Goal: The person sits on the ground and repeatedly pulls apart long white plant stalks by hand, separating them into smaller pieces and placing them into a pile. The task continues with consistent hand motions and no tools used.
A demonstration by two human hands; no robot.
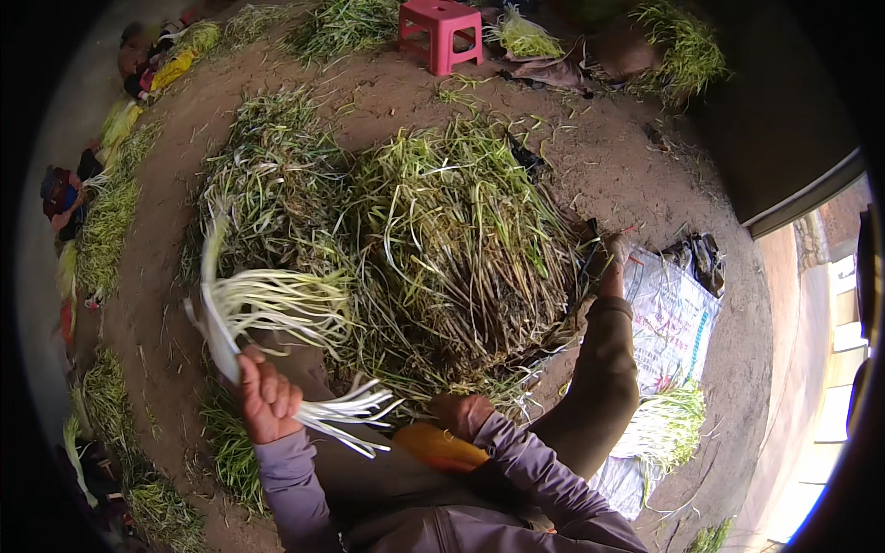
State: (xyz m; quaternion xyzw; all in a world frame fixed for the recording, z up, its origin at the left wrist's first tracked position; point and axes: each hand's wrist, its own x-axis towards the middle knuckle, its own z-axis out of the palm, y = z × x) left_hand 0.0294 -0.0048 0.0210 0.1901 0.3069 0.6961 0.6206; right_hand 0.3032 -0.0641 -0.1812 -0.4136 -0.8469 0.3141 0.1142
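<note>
— Hands first: what are they doing?

— Left hand (267,401) grasps a bunch of pale stalks (221,336), raised at the near left of the heaps. Right hand (466,415) sits low by the middle heap's near edge, fingers curled; cannot tell whether it grips anything.

— How far along?

— Partway, as a judgement. The bunch in hand looks clean and white-stemmed, and so does a pile of stalks (668,419) on the white sack (671,318) at right; that share seems done. Plenty seems left: the middle heap (461,267) is brown and tangled, and the left heap (267,175) is much the same mix.

— Counts?

— One bunch in hand, one pile on the sack, one sack. Two big heaps, touching each other. One smaller green heap (230,452) beside the person's left leg. One pink stool (441,37) beyond the heaps. Single stalks: too many, overlapping, not countable.

— Others?

— At least two people at the left rim, one nearer (64,198), one farther (138,60). Green piles along that side (109,230) run together; several, exact number unclear.
</note>
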